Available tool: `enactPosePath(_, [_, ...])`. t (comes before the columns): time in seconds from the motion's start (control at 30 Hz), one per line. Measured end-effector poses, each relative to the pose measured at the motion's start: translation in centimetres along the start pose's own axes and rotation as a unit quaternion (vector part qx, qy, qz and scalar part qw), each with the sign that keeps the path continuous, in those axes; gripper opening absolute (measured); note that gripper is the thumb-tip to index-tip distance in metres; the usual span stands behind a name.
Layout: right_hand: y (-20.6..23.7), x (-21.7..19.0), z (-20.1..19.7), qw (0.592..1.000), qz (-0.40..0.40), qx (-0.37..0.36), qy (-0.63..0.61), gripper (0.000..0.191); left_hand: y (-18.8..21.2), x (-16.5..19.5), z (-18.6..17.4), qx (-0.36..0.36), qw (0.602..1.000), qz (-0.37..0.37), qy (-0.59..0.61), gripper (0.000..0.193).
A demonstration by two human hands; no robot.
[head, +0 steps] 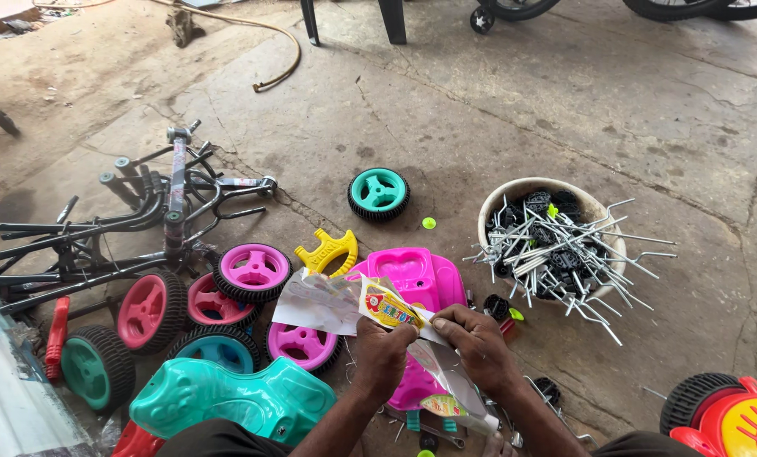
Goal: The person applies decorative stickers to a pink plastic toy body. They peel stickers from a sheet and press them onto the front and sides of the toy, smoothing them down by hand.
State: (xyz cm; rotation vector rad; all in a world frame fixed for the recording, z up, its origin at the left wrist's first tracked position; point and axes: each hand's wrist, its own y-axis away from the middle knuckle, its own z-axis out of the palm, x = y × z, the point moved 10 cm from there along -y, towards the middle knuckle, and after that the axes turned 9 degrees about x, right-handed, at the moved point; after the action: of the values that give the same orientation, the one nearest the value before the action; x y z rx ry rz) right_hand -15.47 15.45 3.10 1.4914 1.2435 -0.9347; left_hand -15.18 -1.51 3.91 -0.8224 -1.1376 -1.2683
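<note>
Both hands, the left hand point(384, 349) and the right hand point(478, 338), pinch a colourful glossy sticker sheet point(388, 308) above the pink plastic seat point(412, 278); judging by that bare seat, no sticker appears applied yet.

soft, even daylight fills the scene, brightest on the concrete floor point(564, 110) toward the top. shadows are faint and short beneath the parts. no glare, focus is sharp throughout, and wide-angle bending shows at the edges.
</note>
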Motion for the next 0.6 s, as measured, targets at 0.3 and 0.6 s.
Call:
enactPosePath(0.3, [0.2, -0.7, 1.0, 0.992, -0.007, -0.036, -0.125, 0.029, -0.1, 0.2, 0.4, 0.022, 0.999, -0.021, 0.027, 0.024])
enactPosePath(0.6, [0.9, -0.9, 1.5, 0.977, 0.059, -0.052, -0.2, 0.034, -0.2, 0.3, 0.6, -0.013, 1.0, -0.027, 0.005, 0.02])
